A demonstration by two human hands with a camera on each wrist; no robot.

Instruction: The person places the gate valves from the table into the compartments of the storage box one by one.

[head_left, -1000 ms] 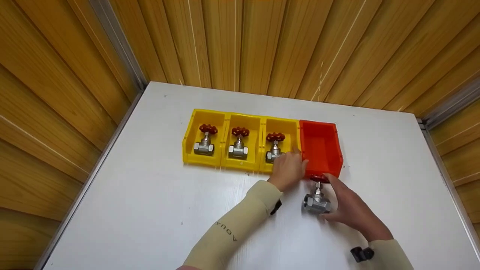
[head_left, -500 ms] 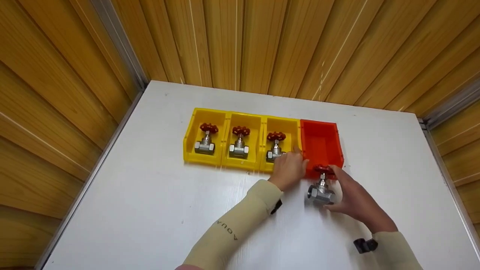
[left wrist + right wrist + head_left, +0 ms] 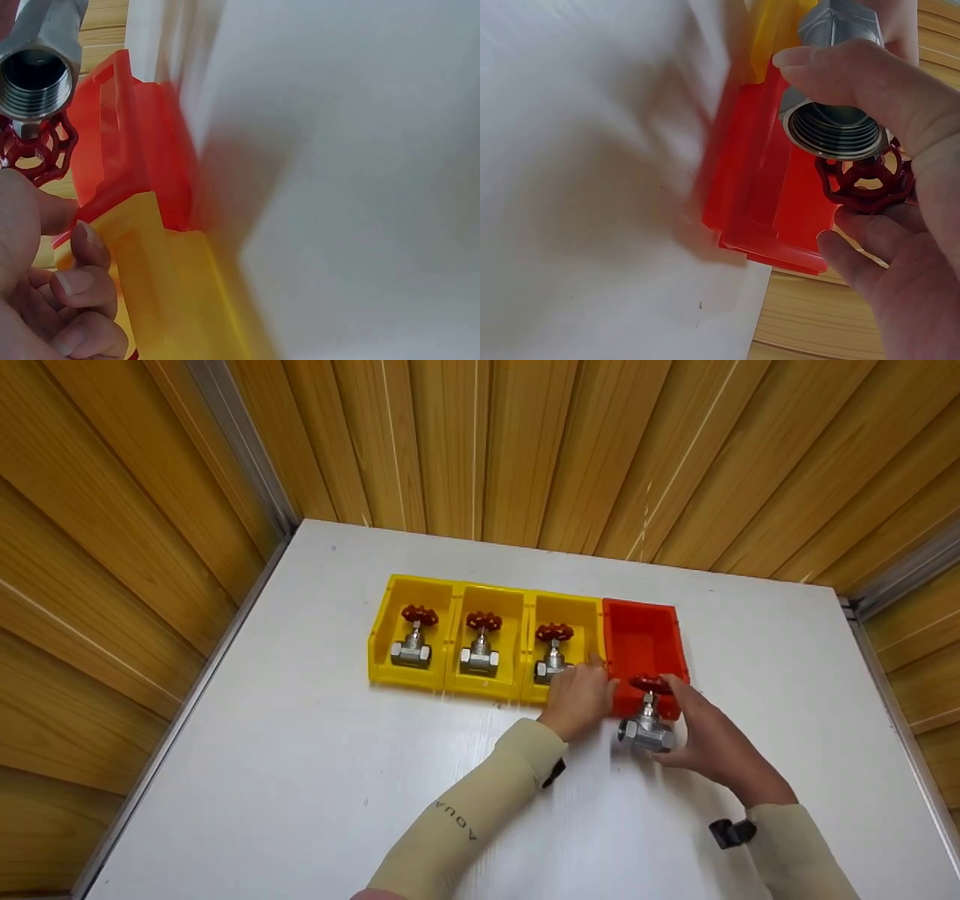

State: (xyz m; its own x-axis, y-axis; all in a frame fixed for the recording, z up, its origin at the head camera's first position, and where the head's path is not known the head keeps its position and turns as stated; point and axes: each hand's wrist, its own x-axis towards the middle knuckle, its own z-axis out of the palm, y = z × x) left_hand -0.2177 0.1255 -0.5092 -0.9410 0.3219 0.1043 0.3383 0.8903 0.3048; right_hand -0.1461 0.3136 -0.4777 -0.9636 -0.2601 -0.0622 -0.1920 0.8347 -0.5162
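Note:
My right hand [image 3: 716, 742] holds a gate valve [image 3: 646, 731] with a red handwheel, thumb on its metal body and fingers at the wheel. The valve is over the front edge of the red bin [image 3: 645, 637]; its threaded opening [image 3: 836, 131] shows in the right wrist view. My left hand [image 3: 577, 701] pinches the adjoining side walls where the third yellow bin [image 3: 566, 606] meets the red one. In the left wrist view its fingers [image 3: 86, 289] are curled at that edge. Another gate valve [image 3: 553, 660] lies in this yellow bin, partly hidden by the hand.
Two more yellow bins stand to the left in the same row, each with a gate valve [image 3: 412, 645] [image 3: 480, 649] lying inside. All the bins sit on a white tabletop [image 3: 300, 780]. Wood-patterned panels [image 3: 517, 450] rise behind and at both sides.
My right hand has carried the gate valve forward and slightly right, from in front of the red bin to over its front edge. The left hand has stayed on the bin walls.

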